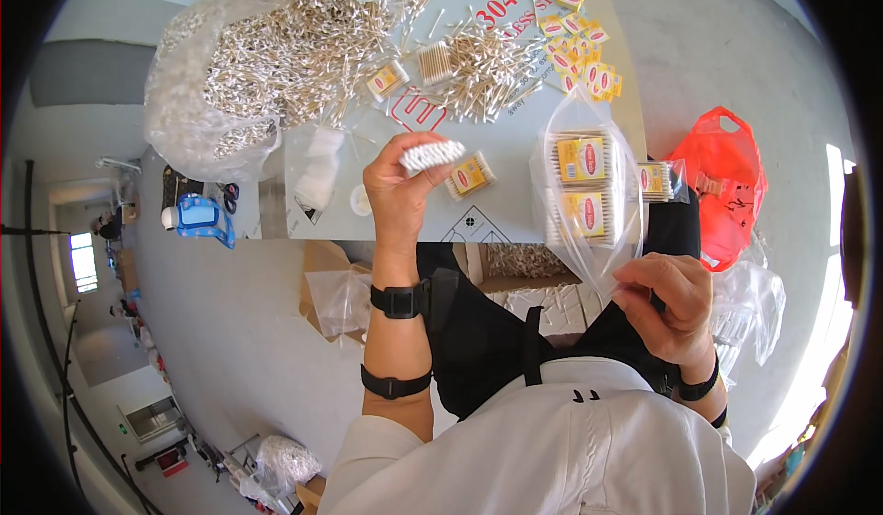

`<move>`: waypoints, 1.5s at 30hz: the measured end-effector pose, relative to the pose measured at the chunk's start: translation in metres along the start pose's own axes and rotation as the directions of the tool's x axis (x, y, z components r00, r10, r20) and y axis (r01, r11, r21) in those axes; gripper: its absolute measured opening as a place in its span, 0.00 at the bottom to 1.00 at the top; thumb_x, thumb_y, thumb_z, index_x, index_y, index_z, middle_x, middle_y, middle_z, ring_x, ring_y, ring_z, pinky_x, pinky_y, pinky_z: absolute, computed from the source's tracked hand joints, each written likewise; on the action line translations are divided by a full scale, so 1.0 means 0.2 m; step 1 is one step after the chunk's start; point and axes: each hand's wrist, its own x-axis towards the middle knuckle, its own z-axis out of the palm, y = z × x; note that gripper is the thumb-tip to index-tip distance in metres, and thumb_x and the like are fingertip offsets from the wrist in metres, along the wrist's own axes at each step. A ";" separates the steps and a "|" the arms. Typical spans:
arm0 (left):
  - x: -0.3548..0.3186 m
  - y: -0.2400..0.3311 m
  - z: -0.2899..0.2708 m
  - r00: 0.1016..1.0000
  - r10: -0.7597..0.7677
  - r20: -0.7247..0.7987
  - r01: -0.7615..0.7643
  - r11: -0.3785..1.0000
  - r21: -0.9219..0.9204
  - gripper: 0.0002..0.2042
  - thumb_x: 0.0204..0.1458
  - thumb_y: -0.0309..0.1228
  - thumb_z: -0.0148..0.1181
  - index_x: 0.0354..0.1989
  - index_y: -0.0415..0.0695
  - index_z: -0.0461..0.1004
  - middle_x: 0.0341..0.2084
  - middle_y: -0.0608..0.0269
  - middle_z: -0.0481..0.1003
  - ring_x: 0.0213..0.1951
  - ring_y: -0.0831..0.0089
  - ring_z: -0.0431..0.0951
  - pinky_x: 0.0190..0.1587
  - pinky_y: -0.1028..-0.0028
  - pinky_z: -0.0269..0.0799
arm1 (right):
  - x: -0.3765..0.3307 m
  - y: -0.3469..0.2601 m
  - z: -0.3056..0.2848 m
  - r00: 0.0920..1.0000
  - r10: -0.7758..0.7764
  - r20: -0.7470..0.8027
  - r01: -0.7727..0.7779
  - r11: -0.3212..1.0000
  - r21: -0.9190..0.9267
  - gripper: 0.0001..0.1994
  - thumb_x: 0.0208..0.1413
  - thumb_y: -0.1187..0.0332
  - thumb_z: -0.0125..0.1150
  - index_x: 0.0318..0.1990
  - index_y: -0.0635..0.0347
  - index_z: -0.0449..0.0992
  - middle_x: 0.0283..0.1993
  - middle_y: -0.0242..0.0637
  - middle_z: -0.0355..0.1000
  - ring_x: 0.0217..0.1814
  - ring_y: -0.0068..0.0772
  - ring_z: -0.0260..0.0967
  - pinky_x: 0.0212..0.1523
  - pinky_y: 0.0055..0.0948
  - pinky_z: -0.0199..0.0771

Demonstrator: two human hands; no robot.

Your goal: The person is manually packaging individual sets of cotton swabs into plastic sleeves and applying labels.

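Note:
My left hand (402,177) is raised over the table's near edge, its fingers closed round a bundle of cotton swabs (432,154) with the white tips facing up. Just beyond it, a small packet of swabs with a yellow label (470,176) lies on the table. At the right, my right hand (670,303) pinches the edge of a clear plastic bag (589,115). Inside that bag sit stacked packets of swabs with yellow labels (583,159). Another wrapped packet (655,182) lies beside the bag at the table's right edge.
A big clear sack of loose swabs (267,74) covers the table's far left. A loose swab pile (487,64) and yellow label cards (579,51) lie farther back. A red plastic bag (728,188) hangs right of the table; an open cardboard box (322,280) stands below.

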 end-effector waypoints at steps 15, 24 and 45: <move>-0.01 0.01 -0.03 0.848 -0.528 -0.057 0.446 0.766 -0.464 0.16 0.60 0.25 0.54 0.54 0.29 0.70 0.43 0.47 0.79 0.44 0.60 0.82 0.39 0.65 0.80 | -0.03 0.00 0.02 0.997 0.072 -0.006 -0.072 0.997 0.005 0.08 0.46 0.83 0.64 0.36 0.66 0.76 0.27 0.41 0.74 0.25 0.41 0.75 0.27 0.29 0.73; 0.00 -0.09 -0.06 0.900 -0.432 0.062 0.412 0.888 0.206 0.10 0.54 0.21 0.61 0.45 0.31 0.75 0.34 0.56 0.81 0.33 0.70 0.81 0.38 0.74 0.77 | -0.04 0.00 0.02 0.996 0.090 -0.013 -0.090 0.996 0.015 0.09 0.46 0.84 0.63 0.36 0.67 0.75 0.26 0.41 0.73 0.24 0.41 0.73 0.26 0.29 0.71; 0.08 -0.18 0.06 0.703 -0.041 0.710 -0.635 0.414 0.652 0.20 0.35 0.22 0.69 0.42 0.41 0.77 0.46 0.55 0.75 0.53 0.54 0.71 0.54 0.59 0.69 | -0.03 0.00 0.03 1.000 0.026 0.002 -0.026 0.999 -0.029 0.09 0.47 0.84 0.62 0.37 0.67 0.75 0.22 0.39 0.68 0.19 0.38 0.68 0.21 0.30 0.65</move>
